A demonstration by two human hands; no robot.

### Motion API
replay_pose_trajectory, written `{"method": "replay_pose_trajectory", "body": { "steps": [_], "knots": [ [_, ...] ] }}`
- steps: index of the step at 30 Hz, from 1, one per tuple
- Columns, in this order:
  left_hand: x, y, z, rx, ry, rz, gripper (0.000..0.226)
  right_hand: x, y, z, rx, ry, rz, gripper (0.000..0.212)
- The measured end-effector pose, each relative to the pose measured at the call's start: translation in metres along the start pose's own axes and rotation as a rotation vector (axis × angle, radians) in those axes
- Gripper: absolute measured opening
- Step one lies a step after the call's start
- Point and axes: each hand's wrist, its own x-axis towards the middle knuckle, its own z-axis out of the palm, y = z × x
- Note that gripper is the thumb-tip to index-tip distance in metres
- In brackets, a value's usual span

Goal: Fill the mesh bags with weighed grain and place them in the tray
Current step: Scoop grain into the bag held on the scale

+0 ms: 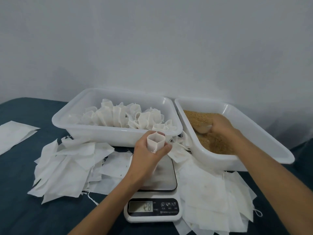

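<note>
Dark blue desk against a plain pale wall: bag-filling station, one bag in hand, grain being scooped.

Left hand (149, 153), fingers curled, grips an open mesh bag (155, 142) upright above the steel platform of a digital scale (166, 180). Right hand (218, 126) is curled around a small scoop (204, 128), dug into the grain (215, 141) in the right-hand tub (264, 141), just beside the held bag. Filled bags (122, 117) stand packed in the white tray (108, 134), directly behind the left hand. Flat empty bags (71, 165) lie heaped on both sides of the scale, some under the tub. Scale display reads what appears to be 28; button markings and the line of print beneath are too small to read.
</note>
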Motion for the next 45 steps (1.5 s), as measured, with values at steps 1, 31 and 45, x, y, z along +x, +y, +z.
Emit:
{"method": "replay_pose_trajectory", "body": {
  "steps": [1,31,45],
  "knots": [
    [0.0,0.001,0.001,-0.003,0.002,-0.001,0.023,-0.002,0.005,-0.001,0.018,0.019,0.016,0.027],
    [-0.007,0.009,0.004,0.103,-0.025,-0.014,0.021,-0.154,-0.009,-0.068,0.472,0.056,-0.549,0.028],
    [-0.012,0.007,0.01,0.142,-0.068,-0.054,0.029,-0.155,-0.019,-0.087,0.208,0.153,-0.614,0.032]
  ]
}}
